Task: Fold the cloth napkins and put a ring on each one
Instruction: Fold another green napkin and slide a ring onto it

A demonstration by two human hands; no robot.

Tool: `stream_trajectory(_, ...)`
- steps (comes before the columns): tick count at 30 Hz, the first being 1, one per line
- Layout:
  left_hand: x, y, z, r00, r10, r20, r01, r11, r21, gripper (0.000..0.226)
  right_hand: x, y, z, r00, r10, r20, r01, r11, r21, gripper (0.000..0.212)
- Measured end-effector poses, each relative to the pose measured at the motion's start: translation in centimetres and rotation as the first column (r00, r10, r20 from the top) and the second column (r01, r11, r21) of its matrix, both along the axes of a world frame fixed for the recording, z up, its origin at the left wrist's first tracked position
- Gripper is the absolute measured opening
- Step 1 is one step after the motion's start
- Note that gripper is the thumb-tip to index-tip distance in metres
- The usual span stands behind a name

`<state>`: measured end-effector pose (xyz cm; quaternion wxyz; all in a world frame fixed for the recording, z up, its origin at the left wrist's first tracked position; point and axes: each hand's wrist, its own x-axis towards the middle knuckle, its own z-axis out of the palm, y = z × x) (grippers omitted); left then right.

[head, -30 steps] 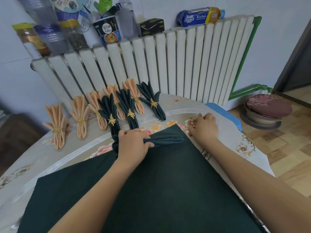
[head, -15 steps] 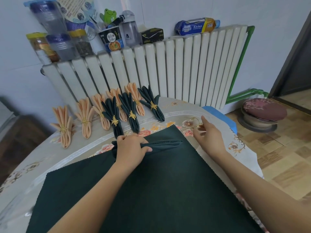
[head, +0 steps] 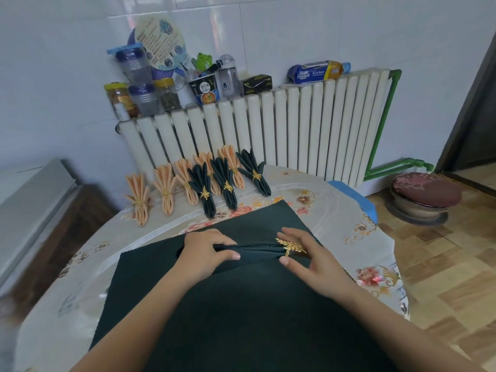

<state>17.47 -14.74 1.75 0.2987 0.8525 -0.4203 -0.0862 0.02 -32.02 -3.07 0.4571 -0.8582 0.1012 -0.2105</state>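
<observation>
A pleated dark green napkin (head: 257,251) lies across a flat dark green cloth (head: 241,304) on the table. My left hand (head: 206,251) grips its left end, fingers curled round the pleats. My right hand (head: 306,256) pinches a gold leaf ring (head: 291,247) at the napkin's right end. Another gold ring (head: 306,197) lies on the table beyond the cloth. Finished napkins with rings stand along the back: several peach ones (head: 139,197) and three dark green ones (head: 205,193).
The table (head: 362,237) has a floral cover and ends close on the right over a wooden floor. A white radiator (head: 295,130) behind carries jars, bottles and a packet. A low stool with a red cushion (head: 426,194) stands at the right.
My right hand picked up a gold ring from the table's far right and brought it to the right end of the pleated napkin. My left hand kept its hold.
</observation>
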Motion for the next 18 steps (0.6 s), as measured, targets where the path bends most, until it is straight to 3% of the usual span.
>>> stream_trajectory(3,-1.4,1.7,0.9,0.999,-0.034,-0.024,0.035,0.999,0.035,0.013,-0.7,2.1,1.1,0.995,0.097,-0.032,-0.100,0.992,-0.080,0.056)
stream_trajectory(9,-3.2,3.2,1.7,0.976,-0.130,0.177,0.100,0.981,0.169,0.010,-0.7,3.8,1.9,0.959,0.125,-0.253,-0.200,0.934,-0.296,0.059)
stream_trajectory(12,-4.0,3.6,1.6,0.956,-0.129,0.264,0.082,0.980,0.181,0.011,-0.9,4.6,2.0,0.962,-0.023,-0.273,-0.084,0.924,-0.373,0.065)
stream_trajectory(14,-4.3,4.0,1.5,0.952,-0.110,0.286,0.061,0.983,0.174,0.011,-1.1,5.2,2.3,0.964,-0.122,-0.238,0.008,0.902,-0.431,0.057)
stream_trajectory(18,-5.3,4.5,1.4,0.937,-0.138,0.319,0.087,0.981,0.171,0.013,-1.4,7.0,2.7,0.970,-0.110,-0.217,0.005,0.901,-0.434,0.048)
